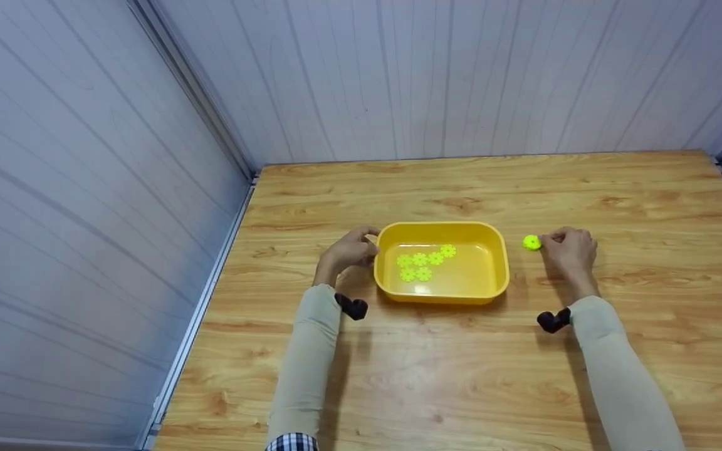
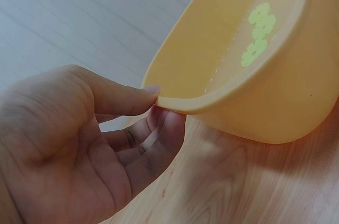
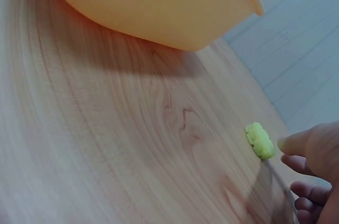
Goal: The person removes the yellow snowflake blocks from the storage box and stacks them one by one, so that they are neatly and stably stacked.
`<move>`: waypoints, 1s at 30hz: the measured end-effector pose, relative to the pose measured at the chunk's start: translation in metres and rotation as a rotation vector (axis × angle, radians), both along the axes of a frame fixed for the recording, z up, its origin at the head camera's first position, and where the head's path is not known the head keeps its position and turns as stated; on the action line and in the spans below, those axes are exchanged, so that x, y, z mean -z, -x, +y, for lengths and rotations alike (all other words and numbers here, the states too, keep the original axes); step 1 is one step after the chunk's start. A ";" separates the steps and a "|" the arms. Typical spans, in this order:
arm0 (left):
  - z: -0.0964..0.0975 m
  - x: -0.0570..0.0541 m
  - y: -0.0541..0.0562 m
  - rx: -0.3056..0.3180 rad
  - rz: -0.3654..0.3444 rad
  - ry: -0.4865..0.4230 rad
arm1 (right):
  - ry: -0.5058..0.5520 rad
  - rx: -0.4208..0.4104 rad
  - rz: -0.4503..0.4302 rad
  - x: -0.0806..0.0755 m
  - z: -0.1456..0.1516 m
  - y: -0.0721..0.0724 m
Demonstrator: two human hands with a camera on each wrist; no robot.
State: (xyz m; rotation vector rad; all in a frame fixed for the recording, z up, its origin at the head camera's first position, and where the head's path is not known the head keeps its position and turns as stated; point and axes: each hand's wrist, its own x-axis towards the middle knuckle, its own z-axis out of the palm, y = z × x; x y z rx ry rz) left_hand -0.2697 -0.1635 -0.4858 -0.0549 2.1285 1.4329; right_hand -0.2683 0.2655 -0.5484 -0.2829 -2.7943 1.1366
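Yellow plastic tub [image 1: 439, 232] sits on the wooden table [image 1: 436, 376] between your hands, just right of your left hand [image 1: 350, 252] and apart from your right hand [image 1: 571, 252]. Your left hand is clamped on its near end: thumb over the rim, fingers bent underneath, plain in the left wrist view. Inside, out past your left fingertips, six flat green flowers [image 1: 420, 259] lie on the tub floor, two loose rows, some touching or nearly so.

Your right hand: thumb and fingers slightly apart, loosely bent, nothing visible between them. Just left of its fingertips, on the tub side, is a small green stack [image 1: 531, 242], thick and ridged, probably several of the same flowers piled up. It looks to be on the table; can't tell whether your fingertips touch it. The head view puts them right against it, the right wrist view suggests a sliver of gap.

Step in hand, my read: picking from the stack with the right, steadying the tub with the left. Next move calls for a fine pinch at the stack's edge, light enough to part one flower without tipping the rest, and a left grip that stays firm on the rim.
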 end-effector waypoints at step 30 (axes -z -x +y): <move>-0.001 0.006 0.002 -0.008 0.017 0.030 | 0.203 -0.098 0.131 -0.046 -0.055 -0.003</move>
